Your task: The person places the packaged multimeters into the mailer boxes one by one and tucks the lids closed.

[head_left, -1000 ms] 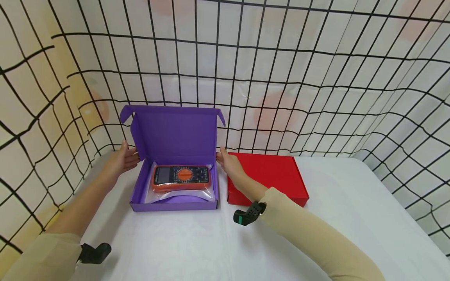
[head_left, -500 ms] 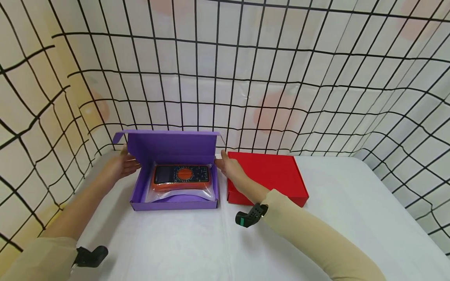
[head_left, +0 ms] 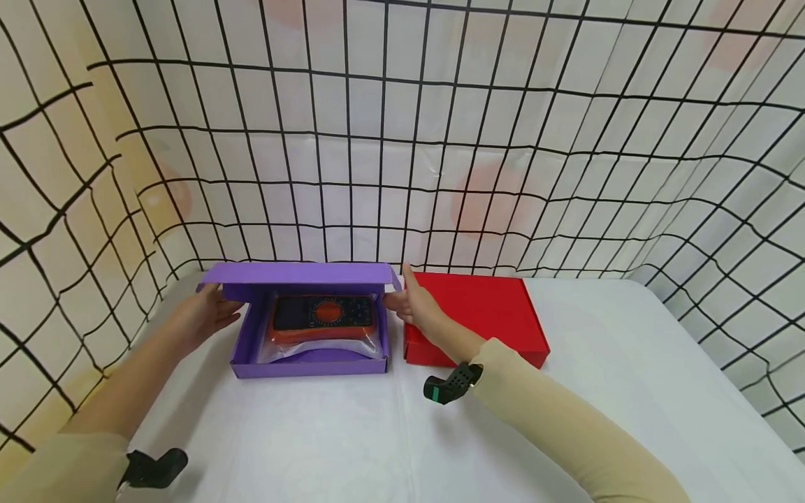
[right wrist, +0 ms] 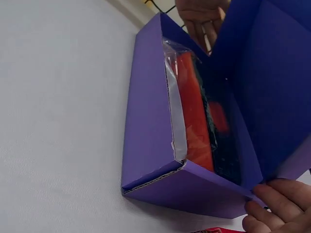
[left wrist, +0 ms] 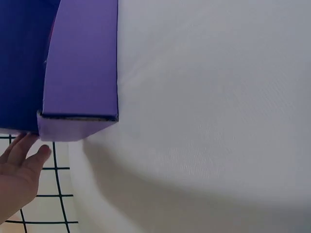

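A purple cardboard box (head_left: 314, 370) stands on the table, its lid (head_left: 302, 272) tipped forward over the tray part. Inside, an orange and black multimeter (head_left: 323, 332) lies in a clear plastic bag (head_left: 336, 348); the lid shades it. My left hand (head_left: 200, 318) is at the lid's left side, its thumb under the left flap and its fingers extended. On the other side, my right hand (head_left: 416, 307) has its fingertips against the box's right side by the lid, thumb pointing up. In the right wrist view, the fingers (right wrist: 279, 201) rest near the hinge corner.
A closed red box (head_left: 487, 314) sits right of the purple box, partly behind my right forearm. White cloth (head_left: 327, 440) covers the table. Behind stands a black wire grid (head_left: 402, 147) before a pale sheet, with more grid along both sides.
The purple lid has swung forward and down from nearly upright, with both hands staying at its sides. The multimeter and the red box have stayed in place.
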The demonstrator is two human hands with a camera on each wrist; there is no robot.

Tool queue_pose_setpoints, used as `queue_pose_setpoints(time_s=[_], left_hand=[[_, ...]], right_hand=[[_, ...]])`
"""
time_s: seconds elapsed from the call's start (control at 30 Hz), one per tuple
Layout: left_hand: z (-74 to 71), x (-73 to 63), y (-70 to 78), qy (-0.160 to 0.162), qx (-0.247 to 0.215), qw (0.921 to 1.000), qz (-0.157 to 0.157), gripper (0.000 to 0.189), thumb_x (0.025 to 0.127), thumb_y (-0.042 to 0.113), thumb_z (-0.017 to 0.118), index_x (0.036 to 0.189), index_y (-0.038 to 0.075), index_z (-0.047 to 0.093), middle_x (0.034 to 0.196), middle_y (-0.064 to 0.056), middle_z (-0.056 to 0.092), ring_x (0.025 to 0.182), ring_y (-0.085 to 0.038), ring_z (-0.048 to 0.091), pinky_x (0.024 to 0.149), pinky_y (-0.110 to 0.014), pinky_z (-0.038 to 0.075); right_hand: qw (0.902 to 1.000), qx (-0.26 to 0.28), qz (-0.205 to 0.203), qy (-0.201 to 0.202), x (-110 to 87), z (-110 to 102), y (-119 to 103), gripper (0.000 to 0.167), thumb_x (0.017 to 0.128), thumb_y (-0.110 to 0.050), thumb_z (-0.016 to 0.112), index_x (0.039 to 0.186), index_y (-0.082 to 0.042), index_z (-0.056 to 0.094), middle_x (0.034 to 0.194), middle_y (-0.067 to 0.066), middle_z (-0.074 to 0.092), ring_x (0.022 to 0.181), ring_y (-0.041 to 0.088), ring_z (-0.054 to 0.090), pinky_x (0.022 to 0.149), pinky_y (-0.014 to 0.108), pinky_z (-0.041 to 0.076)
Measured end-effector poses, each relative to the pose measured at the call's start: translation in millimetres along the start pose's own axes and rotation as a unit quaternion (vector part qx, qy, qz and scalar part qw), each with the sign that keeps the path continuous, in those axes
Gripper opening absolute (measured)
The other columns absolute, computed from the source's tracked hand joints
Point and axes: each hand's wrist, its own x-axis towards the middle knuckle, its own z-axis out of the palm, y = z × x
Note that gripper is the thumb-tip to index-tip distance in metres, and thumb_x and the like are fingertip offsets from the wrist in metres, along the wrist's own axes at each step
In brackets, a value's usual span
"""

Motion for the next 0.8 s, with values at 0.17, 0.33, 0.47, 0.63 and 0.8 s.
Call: queue_pose_setpoints(time_s=[0.17,0.33,0.47,0.63,0.8], left_hand=[[-7.9,-8.1,-3.2,-0.05,0.012,0.9987,-0.001,0.026,0.099,0.044,0.027,0.114,0.032,0.046,0.116,0.017,0.054,0.109,0.002,0.051,0.089,-0.017,0.044],[-0.6,-18.4,4.3,-0.067,0.043,0.9963,-0.033,0.056,0.098,0.052,0.016,0.143,0.019,0.024,0.148,-0.014,0.027,0.139,-0.032,0.014,0.113,-0.048,0.011],[7.2,-27.5,9.7,-0.067,0.049,0.9954,-0.047,0.068,0.098,0.052,0.017,0.145,0.004,0.014,0.152,-0.023,0.002,0.136,-0.04,-0.013,0.108,-0.055,-0.011],[21.4,-31.9,14.7,-0.021,0.082,0.9937,-0.073,0.075,0.097,0.053,0.025,0.143,-0.004,0.012,0.136,-0.01,0.034,0.137,-0.031,0.009,0.112,-0.051,-0.001],[32.8,-45.5,14.9,0.004,0.151,0.9824,-0.11,0.081,0.095,0.054,0.033,0.145,-0.005,0.01,0.15,-0.022,0.014,0.139,-0.035,0.005,0.111,-0.055,0.001]], right_hand=[[0.9978,-0.06,-0.003,0.025,-2.4,0,-2,0.081,0.092,-0.063,0.027,0.122,0.007,0.055,0.116,0.018,0.061,0.115,0.028,0.055,0.1,0.04,0.04],[0.9855,-0.157,-0.017,0.063,-13.2,2,-5,0.07,0.088,-0.064,0.036,0.083,-0.001,0.068,0.076,0.007,0.066,0.074,0.018,0.06,0.08,0.028,0.048],[0.9694,-0.223,-0.058,0.085,-25.3,2,-4,0.063,0.084,-0.064,0.046,0.088,-0.007,0.072,0.083,0.002,0.067,0.081,0.017,0.058,0.077,0.035,0.046],[0.9659,-0.22,-0.089,0.104,-33.3,0,-1,0.053,0.081,-0.058,0.057,0.101,-0.011,0.073,0.094,0.001,0.069,0.094,0.019,0.057,0.071,0.031,0.045],[0.9656,-0.185,-0.154,0.097,-41.5,7,15,0.044,0.083,-0.045,0.064,0.111,-0.012,0.069,0.105,0.004,0.069,0.1,0.019,0.062,0.078,0.029,0.052]])
